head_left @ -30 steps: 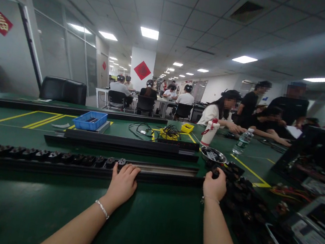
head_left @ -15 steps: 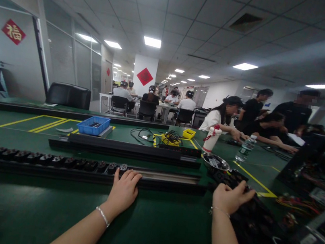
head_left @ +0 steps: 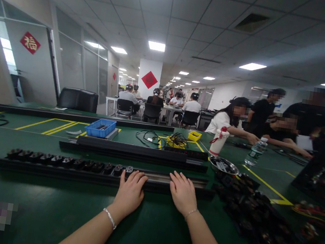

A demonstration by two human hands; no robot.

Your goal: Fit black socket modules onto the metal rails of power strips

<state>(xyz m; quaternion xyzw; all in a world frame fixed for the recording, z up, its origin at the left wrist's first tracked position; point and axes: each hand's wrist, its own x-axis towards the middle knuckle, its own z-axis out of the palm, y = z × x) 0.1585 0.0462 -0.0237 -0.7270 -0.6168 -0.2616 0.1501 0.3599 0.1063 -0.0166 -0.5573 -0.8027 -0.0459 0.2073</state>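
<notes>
A long black rail lies across the green table, with a row of several black socket modules filling its left part. My left hand rests at the right end of that row, fingers slightly spread over the rail; its fingertips hide what lies beneath. Farther right, my right hand lies palm down on the bare channel of the rail, fingers apart; whether anything is under it is hidden. Many loose black modules are piled to the right.
Behind the rail lie another black rail, a blue bin, cables and a yellow bin. A metal bowl, white cup and bottle stand back right. People work beyond.
My right hand has moved left from the pile of modules onto the rail. My left hand stays by the end of the row. The view has shifted slightly.
</notes>
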